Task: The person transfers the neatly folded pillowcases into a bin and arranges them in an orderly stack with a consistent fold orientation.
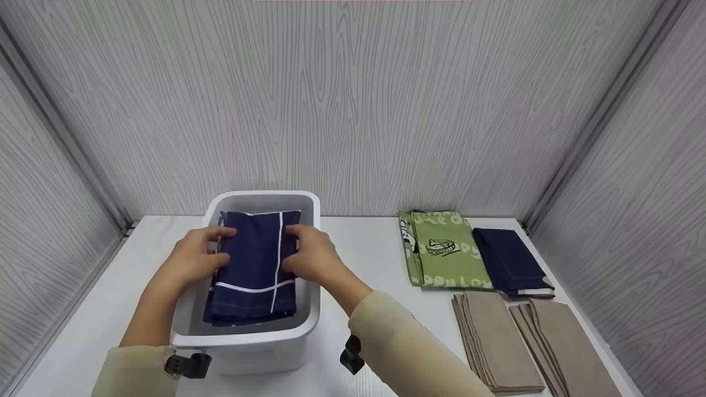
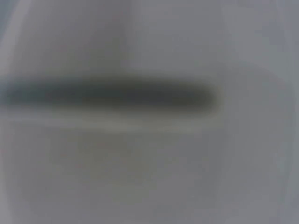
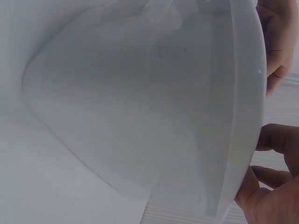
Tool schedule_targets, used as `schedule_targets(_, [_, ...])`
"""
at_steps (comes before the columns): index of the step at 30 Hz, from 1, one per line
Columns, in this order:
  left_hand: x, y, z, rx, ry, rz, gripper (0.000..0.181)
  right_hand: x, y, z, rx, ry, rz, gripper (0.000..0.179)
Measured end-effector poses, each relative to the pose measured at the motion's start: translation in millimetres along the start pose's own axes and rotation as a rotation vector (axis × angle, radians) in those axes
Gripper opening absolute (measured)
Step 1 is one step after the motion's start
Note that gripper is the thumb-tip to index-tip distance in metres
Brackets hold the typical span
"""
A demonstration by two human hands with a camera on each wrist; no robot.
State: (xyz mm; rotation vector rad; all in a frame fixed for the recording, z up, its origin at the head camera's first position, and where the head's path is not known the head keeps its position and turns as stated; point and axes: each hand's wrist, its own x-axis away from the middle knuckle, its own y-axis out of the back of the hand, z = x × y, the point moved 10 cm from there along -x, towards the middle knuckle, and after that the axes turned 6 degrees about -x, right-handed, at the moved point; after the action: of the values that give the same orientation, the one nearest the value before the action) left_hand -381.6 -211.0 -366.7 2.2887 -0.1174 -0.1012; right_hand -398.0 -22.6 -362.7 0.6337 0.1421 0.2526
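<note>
A folded navy cloth [image 1: 251, 253] with white lines lies at the mouth of a white plastic bin [image 1: 248, 339], left of the middle in the head view. My left hand [image 1: 194, 256] grips its left edge, with thumb and fingertips on the fabric. On the opposite edge, my right hand [image 1: 315, 255] holds the cloth in the same way. The right wrist view has the outer wall of the bin [image 3: 140, 107] filling most of it, and both hands partly show past the rim. Only a blurred dark bar and pale surfaces appear in the left wrist view.
On the right of the white table [image 1: 364, 248] lie a folded green printed cloth [image 1: 449, 253], a dark navy folded cloth [image 1: 510, 259] and two folded beige cloths, one nearer [image 1: 499, 342] the middle and one farther right [image 1: 571, 347]. Grey wood-grain panels [image 1: 353, 110] enclose the table.
</note>
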Motion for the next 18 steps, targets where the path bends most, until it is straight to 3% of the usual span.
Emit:
schedule_targets(9, [-3.8,-3.5,-0.2,-0.077,0.019,0.005,0.053,-4.0,0.1,0.3,0.089,0.017,-0.013,0.066])
schedule_targets(18, [-6.4,-5.7,0.7,-0.097,0.034,0.018,0.053,-8.5,0.4,3.8,0.145,0.038,-0.028,0.063])
